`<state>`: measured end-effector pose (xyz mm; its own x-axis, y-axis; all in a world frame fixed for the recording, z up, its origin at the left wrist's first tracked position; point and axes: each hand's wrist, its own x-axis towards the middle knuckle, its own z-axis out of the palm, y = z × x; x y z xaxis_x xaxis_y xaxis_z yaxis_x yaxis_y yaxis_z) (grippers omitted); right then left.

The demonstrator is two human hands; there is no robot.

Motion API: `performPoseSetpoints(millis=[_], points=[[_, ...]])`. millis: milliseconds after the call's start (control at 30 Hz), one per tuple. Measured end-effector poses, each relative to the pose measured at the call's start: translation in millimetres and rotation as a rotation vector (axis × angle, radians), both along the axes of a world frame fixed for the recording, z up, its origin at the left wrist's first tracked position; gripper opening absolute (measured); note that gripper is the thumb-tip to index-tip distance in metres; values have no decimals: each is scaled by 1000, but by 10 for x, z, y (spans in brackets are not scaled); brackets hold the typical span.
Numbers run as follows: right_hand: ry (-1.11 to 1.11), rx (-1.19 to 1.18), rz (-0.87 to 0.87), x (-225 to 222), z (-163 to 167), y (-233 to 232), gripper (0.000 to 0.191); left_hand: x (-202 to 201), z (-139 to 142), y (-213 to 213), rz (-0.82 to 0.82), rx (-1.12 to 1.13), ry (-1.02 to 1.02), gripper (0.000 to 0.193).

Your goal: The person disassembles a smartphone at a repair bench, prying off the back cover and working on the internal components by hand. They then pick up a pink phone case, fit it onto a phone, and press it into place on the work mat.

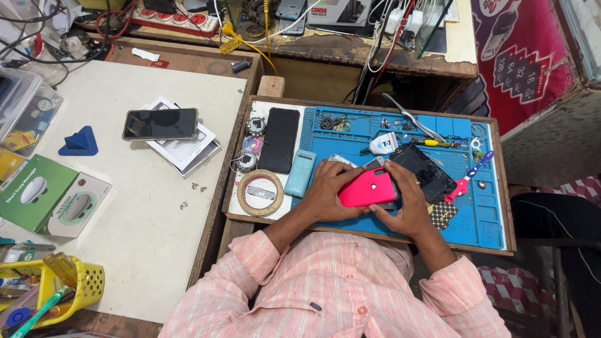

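closest in, near the blue mat's [482, 219] front edge, the left hand [325, 191] and right hand [407, 203] are clamping a pink phone [366, 188] from both sides, steadying it, while a black phone [279, 139] and tweezers [413, 122] are lying toward the back edge.

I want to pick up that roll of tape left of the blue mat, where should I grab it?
Take the tape roll from above, pinching its ring wall, one finger inside the hole. It lies flat on the white tray, so its sides are low; the light blue case crowds its right.
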<state>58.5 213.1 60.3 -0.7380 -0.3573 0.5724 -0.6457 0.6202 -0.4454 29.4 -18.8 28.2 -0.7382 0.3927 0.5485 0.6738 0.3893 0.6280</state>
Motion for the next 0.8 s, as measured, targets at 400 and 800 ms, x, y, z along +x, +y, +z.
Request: performPoseSetpoints(millis=[400, 800], points=[[-55, -1, 16, 2, 13, 7, 92, -12, -49, -15, -49, -30, 0, 87], [-82, -25, 28, -13, -8, 16, 91, 16, -42, 18, -11, -43, 0, 86]])
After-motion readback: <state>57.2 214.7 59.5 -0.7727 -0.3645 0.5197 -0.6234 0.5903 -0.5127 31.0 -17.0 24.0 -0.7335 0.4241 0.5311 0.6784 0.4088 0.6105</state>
